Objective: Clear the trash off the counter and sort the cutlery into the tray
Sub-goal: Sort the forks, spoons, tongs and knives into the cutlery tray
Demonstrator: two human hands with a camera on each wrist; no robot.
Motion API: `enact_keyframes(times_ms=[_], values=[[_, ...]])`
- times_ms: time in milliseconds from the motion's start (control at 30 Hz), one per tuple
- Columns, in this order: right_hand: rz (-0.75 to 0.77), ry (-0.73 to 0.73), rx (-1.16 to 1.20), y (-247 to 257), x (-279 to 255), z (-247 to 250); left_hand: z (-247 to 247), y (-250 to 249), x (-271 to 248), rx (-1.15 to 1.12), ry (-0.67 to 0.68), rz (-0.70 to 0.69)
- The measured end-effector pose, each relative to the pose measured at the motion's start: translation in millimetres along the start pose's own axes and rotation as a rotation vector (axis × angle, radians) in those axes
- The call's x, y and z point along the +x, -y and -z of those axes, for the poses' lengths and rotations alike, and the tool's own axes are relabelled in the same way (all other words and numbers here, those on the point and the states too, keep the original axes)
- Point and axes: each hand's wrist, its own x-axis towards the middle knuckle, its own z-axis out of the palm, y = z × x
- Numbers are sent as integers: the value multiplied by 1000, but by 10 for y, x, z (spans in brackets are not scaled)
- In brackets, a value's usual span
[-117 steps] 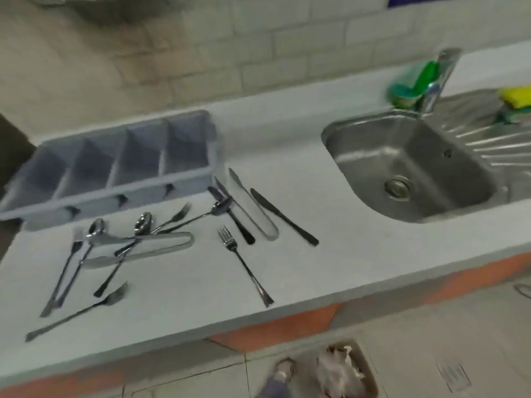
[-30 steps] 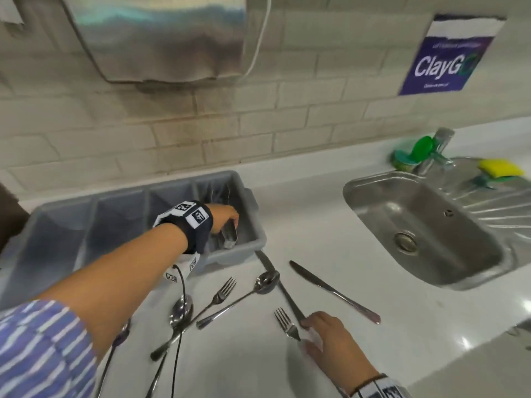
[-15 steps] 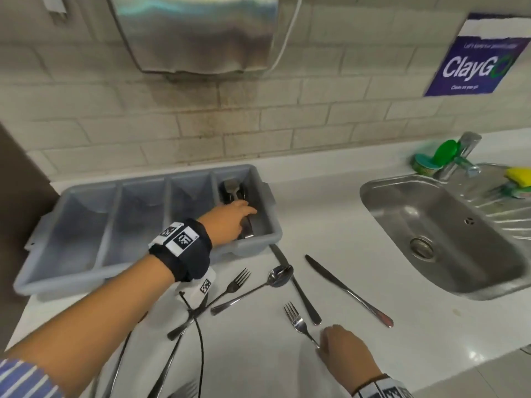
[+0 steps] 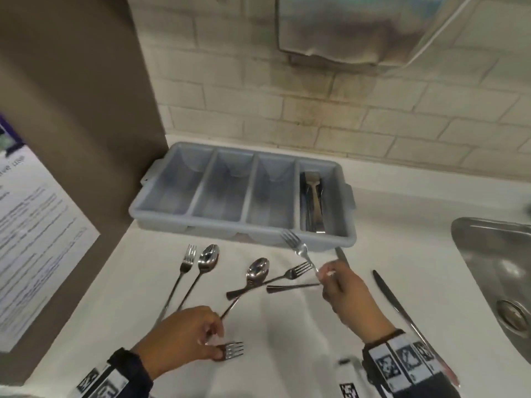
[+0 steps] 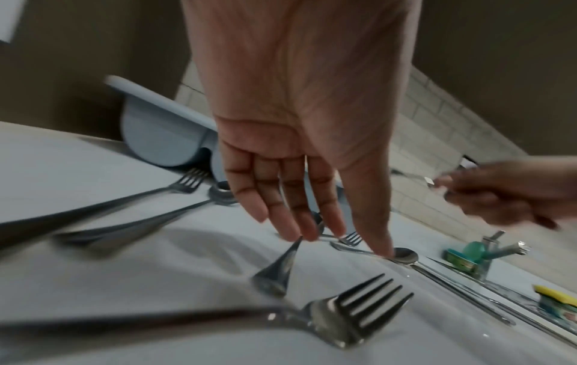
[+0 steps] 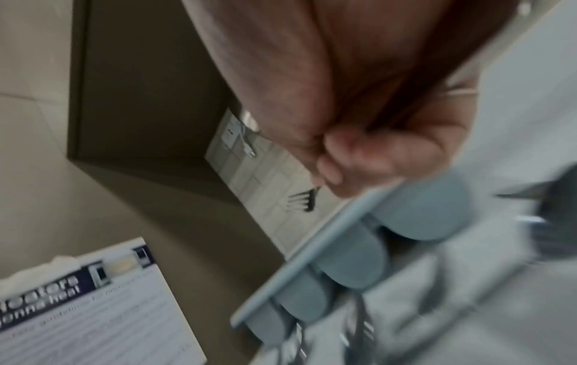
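- Head view: a grey cutlery tray with four compartments is set on the white counter against the tiled wall; only its rightmost compartment is filled, by metal tongs.
- A fork is pinched by its handle in the right hand and held raised just in front of the tray's near wall, tines pointing toward the tray.
- The left hand is lowered to the counter with its fingertips at the handle end of a spoon; beside the thumb lies another fork. Whether anything is gripped cannot be told from here.
- Further left, a fork and a long spoon lie side by side; a knife lies between the right hand and the sink.
- Left wrist view: the left hand is seen with fingers straight and extended downward, tips touching the spoon handle; nothing is clasped. The near fork lies in the foreground.
- Right wrist view: the picture is blurred; the right hand is clenched round the fork, whose tines show past the fingers above the tray.
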Motion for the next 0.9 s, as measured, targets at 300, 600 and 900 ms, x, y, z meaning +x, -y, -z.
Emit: enact_keyframes(times_ms=[300, 600, 900], values=[[-24, 41, 31, 841, 1944, -479, -68, 419, -269, 105, -33, 131], [-34, 237, -565, 777, 1965, -694, -205, 530, -256, 241, -99, 104], [328, -103, -392, 599, 898, -417, -170, 563, -308, 136, -88, 34]])
